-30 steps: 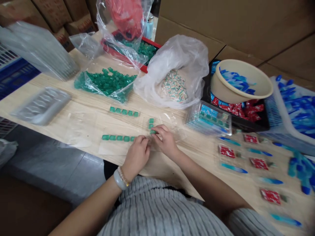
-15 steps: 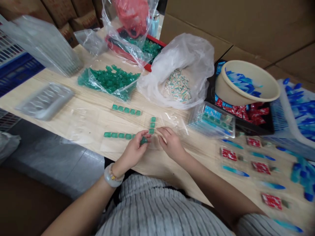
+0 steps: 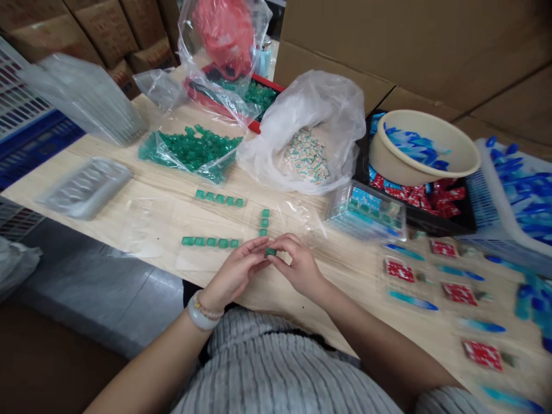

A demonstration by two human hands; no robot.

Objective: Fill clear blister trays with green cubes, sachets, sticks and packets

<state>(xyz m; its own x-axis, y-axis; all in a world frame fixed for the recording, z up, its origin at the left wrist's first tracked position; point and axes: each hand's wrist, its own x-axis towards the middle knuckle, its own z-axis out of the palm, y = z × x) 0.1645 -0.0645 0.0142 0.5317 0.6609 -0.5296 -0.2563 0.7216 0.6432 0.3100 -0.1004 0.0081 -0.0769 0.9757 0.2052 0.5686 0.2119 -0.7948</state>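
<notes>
- Green piece (image 3: 271, 252): small, square, glossy and translucent. It's up off the table (image 3: 345, 260), caught between both sets of fingertips right in front of the person's body.
- Left hand (image 3: 235, 273) pinches it from one side with thumb and forefinger, and right hand (image 3: 299, 265) pinches the other side. The other fingers are curled in loosely.
- It looks slick and tiny, so I'd say a light pinch on its edges is best. A hard squeeze could shoot it out.
- Just beyond the fingers a short column of green pieces (image 3: 264, 222) lies on clear film, with a row of green pieces (image 3: 210, 242) to its left and a second row (image 3: 219, 199) further back.
- To handle it well, I'd hold it low over the film and square to those lines, with the wrists kept clear so the laid pieces aren't nudged.
- The bag of green pieces (image 3: 192, 148) lies open at the back left, well apart from the hands.
</notes>
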